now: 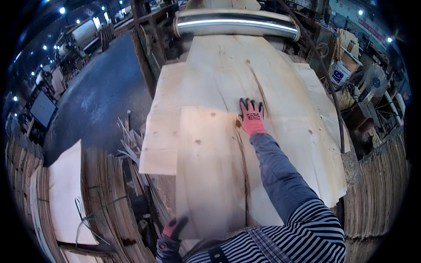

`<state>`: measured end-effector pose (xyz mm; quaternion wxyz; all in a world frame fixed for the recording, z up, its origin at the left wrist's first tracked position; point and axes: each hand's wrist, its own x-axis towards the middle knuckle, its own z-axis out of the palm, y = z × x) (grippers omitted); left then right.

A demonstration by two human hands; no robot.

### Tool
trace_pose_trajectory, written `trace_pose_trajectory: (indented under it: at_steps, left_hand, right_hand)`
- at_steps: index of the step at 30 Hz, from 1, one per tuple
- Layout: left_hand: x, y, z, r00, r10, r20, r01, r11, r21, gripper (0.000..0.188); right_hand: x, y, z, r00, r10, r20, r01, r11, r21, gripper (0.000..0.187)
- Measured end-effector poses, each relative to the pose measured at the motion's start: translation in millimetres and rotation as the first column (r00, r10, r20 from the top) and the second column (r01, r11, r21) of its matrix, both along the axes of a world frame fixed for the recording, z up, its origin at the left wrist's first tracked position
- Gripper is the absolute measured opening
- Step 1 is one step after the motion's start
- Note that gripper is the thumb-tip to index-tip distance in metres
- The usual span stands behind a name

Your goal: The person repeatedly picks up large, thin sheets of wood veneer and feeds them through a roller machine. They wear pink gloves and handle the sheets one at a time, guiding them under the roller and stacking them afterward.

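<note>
Pale wood veneer sheets [219, 83] lie stacked on a table under a shiny metal roller [237, 22]. My right hand [251, 116], in a red glove with black fingertips, rests flat with fingers spread on the far edge of the top sheet [210, 175], next to a dark split in the wood. My left hand [173, 229], in the same kind of glove, hangs low at the near left corner of that sheet; it is blurred and its grip is unclear.
Stacks of veneer [66, 193] stand at the left and another stack [377, 193] at the right. Thin wood scraps [129, 140] lie left of the table. A white bucket [340, 72] and a fan [375, 81] sit at the back right. Dark floor [101, 96] stretches left.
</note>
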<state>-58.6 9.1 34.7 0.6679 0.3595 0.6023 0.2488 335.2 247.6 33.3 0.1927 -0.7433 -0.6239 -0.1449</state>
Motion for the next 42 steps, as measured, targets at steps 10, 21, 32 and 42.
trace_pose_trajectory:
  at_steps: [10,21,32,42]
  left_hand:
    - [-5.6,4.8,16.5,0.933,-0.205,0.296,0.166,0.975,0.15,0.033]
    - [61.9,-58.6,105.4,0.512,-0.588,0.626,0.383,0.809,0.447,0.055]
    - [-56.6,-6.3,12.9,0.899,-0.095,0.428,-0.229,0.73,0.643,0.053]
    - [-5.6,16.1,-133.8,0.847,0.079,-0.525,0.223,0.844,0.488,0.055]
  right_hand:
    - [-57.6,-282.6,-9.4,0.813,0.516,-0.271,-0.579,0.663,-0.475,0.093]
    - [-38.8,-424.7,9.9,0.549,0.101,-0.829,0.048,0.987,0.153,0.037]
    - [-110.5,-381.9,61.5,0.908,0.288,-0.305,-0.348,0.923,-0.164,0.055]
    - [-54.2,-214.4,70.2,0.927,0.242,-0.286,-0.26,0.965,-0.027,0.049]
